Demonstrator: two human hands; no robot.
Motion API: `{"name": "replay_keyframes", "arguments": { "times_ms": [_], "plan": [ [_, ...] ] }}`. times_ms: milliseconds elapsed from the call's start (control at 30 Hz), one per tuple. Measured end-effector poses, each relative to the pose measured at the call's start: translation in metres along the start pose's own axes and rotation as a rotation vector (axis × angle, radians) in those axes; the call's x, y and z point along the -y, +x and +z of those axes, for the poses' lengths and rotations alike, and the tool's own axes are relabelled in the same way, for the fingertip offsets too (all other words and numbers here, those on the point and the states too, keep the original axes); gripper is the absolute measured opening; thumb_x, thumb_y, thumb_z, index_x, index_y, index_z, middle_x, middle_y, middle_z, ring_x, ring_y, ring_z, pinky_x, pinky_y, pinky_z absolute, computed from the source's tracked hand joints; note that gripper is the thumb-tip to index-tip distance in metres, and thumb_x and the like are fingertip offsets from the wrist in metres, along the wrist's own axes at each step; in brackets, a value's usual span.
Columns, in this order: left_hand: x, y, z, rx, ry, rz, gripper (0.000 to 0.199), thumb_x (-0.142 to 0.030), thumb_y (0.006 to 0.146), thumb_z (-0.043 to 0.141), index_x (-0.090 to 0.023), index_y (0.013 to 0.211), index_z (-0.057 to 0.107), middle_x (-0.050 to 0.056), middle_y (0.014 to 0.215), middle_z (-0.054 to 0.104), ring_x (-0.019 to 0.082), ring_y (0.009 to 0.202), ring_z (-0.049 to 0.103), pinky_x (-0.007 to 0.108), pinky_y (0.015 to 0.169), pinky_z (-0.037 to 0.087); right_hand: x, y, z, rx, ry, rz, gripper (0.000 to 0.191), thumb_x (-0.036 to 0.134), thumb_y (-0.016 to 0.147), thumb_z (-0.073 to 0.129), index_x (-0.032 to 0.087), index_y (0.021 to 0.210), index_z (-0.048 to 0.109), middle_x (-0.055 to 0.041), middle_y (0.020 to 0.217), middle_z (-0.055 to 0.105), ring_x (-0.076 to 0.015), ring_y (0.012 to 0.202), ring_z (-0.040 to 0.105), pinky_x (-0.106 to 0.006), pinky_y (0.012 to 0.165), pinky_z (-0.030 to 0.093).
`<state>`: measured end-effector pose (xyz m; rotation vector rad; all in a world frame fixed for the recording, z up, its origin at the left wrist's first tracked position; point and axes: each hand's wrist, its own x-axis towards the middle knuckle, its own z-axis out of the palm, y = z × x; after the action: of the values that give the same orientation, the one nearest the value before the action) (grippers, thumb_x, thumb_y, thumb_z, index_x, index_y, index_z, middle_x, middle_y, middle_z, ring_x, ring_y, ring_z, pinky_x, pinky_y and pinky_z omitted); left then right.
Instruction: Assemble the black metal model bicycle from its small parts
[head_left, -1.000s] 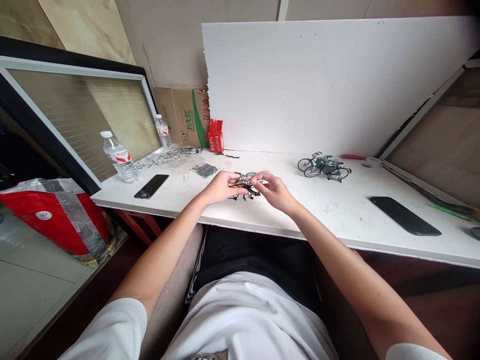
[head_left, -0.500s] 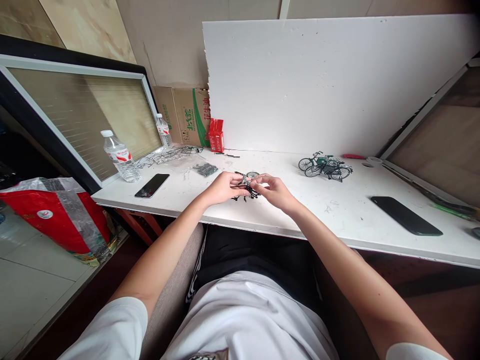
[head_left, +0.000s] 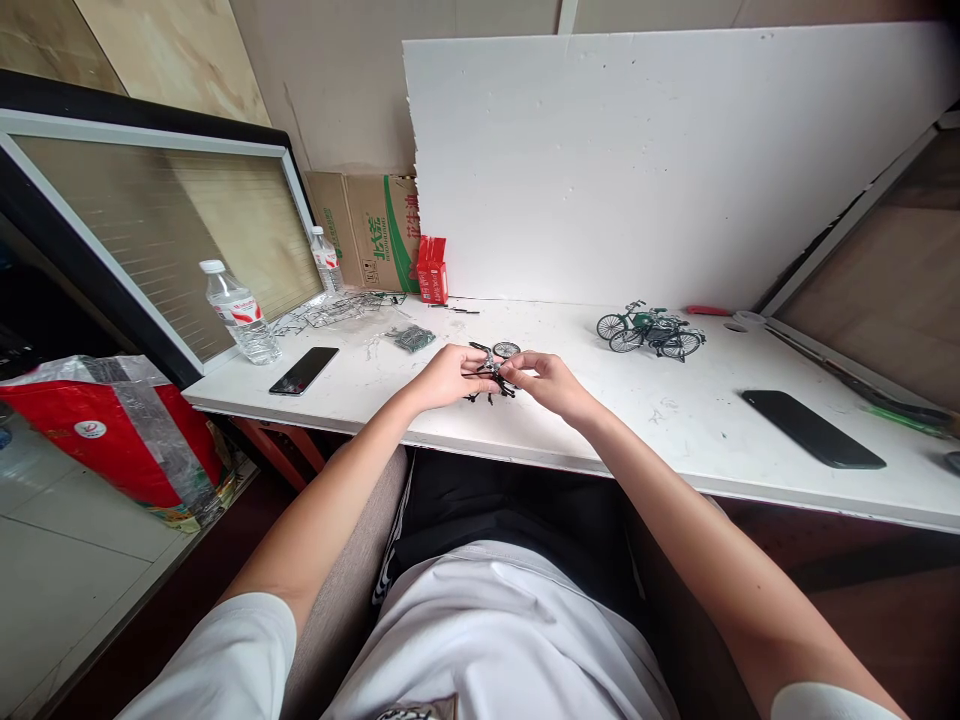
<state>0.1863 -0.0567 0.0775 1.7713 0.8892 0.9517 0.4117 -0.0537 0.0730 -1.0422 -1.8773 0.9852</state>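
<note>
Over the front of the white table, my left hand (head_left: 445,378) is closed on a small black model bicycle (head_left: 506,350), with one spoked wheel showing beyond the fingers. My right hand (head_left: 550,384) pinches at the same model from the other side, thumb and fingertips together at its middle. Much of the frame lies hidden behind my fingers, and any tiny part between the right fingertips is too small to make out. Further right on the table stand model bicycles (head_left: 651,332), green and black, close together.
At left are a dark phone (head_left: 304,371), a water bottle (head_left: 241,312), a bag of small parts (head_left: 414,339) and thin black part frames (head_left: 337,312). A red box (head_left: 433,270) stands by a carton (head_left: 375,230). Right: a black phone (head_left: 812,430) and a red tool (head_left: 709,310).
Hardly anything differs. Both hands stay on the model bicycle in the same place, and the view has shifted very slightly.
</note>
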Motion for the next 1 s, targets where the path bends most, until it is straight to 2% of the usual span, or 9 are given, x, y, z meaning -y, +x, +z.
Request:
{"name": "replay_keyframes", "arguments": {
  "times_ms": [200,333,600,767,1000],
  "plan": [
    [0.001,0.0,0.001,0.012,0.014,-0.006,0.051,-0.045,0.069,0.095,-0.016,0.109,0.081,0.014,0.109,0.082,0.035,0.109,0.077,0.048,0.098,0.058,-0.001,0.001,-0.001,0.011,-0.05,0.018,0.048,0.069,0.088,0.071,0.021,0.089,0.075,-0.0063,0.093,0.075,-0.0249,0.095,0.067,-0.039,0.09,0.051],
    [0.006,0.001,0.0,0.025,0.015,0.003,0.051,-0.045,0.07,0.095,-0.016,0.109,0.08,0.013,0.108,0.082,0.035,0.108,0.077,0.047,0.096,0.059,-0.005,0.003,-0.004,0.018,-0.056,-0.019,0.046,0.066,0.088,0.072,0.021,0.089,0.074,-0.0071,0.1,0.075,-0.0253,0.096,0.068,-0.04,0.09,0.053],
    [0.013,0.002,0.001,0.063,0.056,-0.01,0.042,-0.044,0.068,0.094,-0.016,0.093,0.076,0.012,0.099,0.08,0.034,0.107,0.076,0.045,0.091,0.059,-0.013,0.005,-0.006,0.068,-0.103,-0.092,0.038,0.056,0.088,0.073,0.019,0.093,0.074,-0.0103,0.111,0.074,-0.0233,0.095,0.068,-0.039,0.085,0.058],
    [0.012,0.002,0.001,0.062,0.047,-0.029,0.041,-0.044,0.07,0.093,-0.015,0.09,0.072,0.011,0.1,0.081,0.032,0.107,0.076,0.04,0.089,0.058,-0.014,0.005,-0.005,0.08,-0.084,-0.082,0.036,0.054,0.089,0.071,0.019,0.094,0.074,-0.0102,0.112,0.073,-0.0242,0.097,0.068,-0.042,0.089,0.057],
    [0.01,0.002,0.001,0.074,0.012,-0.034,0.038,-0.039,0.069,0.095,-0.015,0.089,0.072,0.01,0.098,0.081,0.03,0.102,0.077,0.04,0.091,0.059,-0.019,0.007,-0.001,0.061,-0.089,-0.071,0.035,0.054,0.092,0.069,0.019,0.095,0.072,-0.0108,0.113,0.072,-0.0257,0.101,0.068,-0.041,0.091,0.055]
  ]
}}
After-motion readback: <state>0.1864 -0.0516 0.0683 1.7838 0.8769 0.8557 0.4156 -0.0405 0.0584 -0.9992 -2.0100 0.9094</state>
